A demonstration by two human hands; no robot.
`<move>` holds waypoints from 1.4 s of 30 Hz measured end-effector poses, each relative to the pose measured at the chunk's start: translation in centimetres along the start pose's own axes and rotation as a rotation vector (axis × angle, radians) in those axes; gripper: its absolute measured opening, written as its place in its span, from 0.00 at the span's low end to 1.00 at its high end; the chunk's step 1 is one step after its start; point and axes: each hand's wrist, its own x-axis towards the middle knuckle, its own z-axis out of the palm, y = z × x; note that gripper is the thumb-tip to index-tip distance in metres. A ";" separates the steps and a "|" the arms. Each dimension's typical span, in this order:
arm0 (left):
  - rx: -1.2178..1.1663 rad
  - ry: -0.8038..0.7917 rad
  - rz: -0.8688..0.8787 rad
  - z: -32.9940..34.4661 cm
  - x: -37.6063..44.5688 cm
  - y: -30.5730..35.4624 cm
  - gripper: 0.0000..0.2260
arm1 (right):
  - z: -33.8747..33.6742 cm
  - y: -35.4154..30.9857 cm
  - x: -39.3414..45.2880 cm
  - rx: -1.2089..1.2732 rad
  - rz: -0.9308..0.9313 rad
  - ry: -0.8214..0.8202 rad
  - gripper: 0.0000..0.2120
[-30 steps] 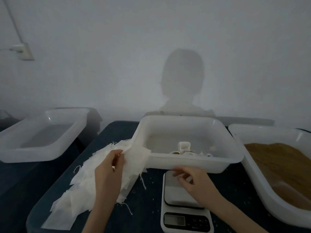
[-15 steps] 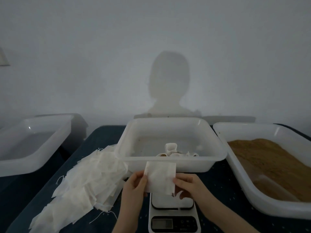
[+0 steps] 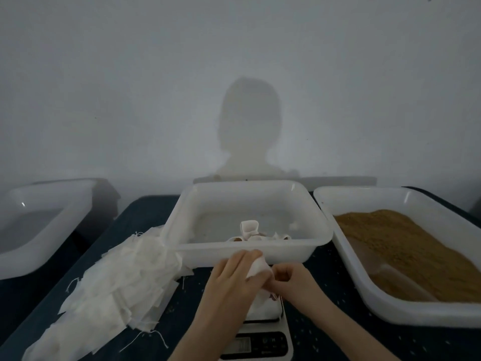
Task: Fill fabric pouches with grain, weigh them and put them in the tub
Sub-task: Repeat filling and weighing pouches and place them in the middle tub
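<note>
Both hands work one white fabric pouch just above the white kitchen scale. My left hand grips the pouch from the left and my right hand pinches it from the right. A heap of empty white pouches lies on the dark table to the left. Behind my hands stands the middle white tub, holding several filled pouches. At the right, another tub holds brown grain.
A third white tub stands at the far left, off the table's side. Loose grains are scattered on the dark table around the scale. A pale wall rises close behind the tubs.
My left hand took one pouch off the heap and carried it right to the scale. Both hands now hold it, bunched and lowered over the scale's platform.
</note>
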 end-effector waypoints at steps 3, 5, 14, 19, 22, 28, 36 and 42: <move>0.026 -0.170 0.035 -0.2 0.8 -0.9 0.16 | -0.4 -0.2 0.1 0.003 -0.005 -0.037 0.18; 0.026 -0.210 0.067 -0.4 1.2 -1.5 0.15 | -0.7 -0.3 0.2 0.007 0.013 -0.048 0.15; -0.369 -0.316 -0.098 0.1 2.3 -3.7 0.07 | -1.5 -0.1 1.1 -0.184 -0.139 -0.025 0.05; -0.462 -0.272 -0.165 0.7 2.2 -3.6 0.05 | -1.3 -0.3 1.1 -0.381 -0.224 -0.011 0.17; -0.466 -0.269 -0.182 0.7 2.2 -3.1 0.05 | -1.4 -0.5 0.9 -0.336 -0.207 0.034 0.17; -0.576 -0.311 -0.250 -0.2 2.5 -2.3 0.05 | -1.5 -0.2 0.1 -0.375 -0.186 -0.019 0.13; -0.683 -0.374 -0.330 -0.1 2.4 -1.5 0.04 | -0.4 -0.5 -0.8 -0.453 -0.056 -0.194 0.11; -0.715 -0.358 -0.349 0.1 1.6 -1.4 0.04 | -0.8 -1.2 -1.2 -0.344 -0.036 -0.173 0.13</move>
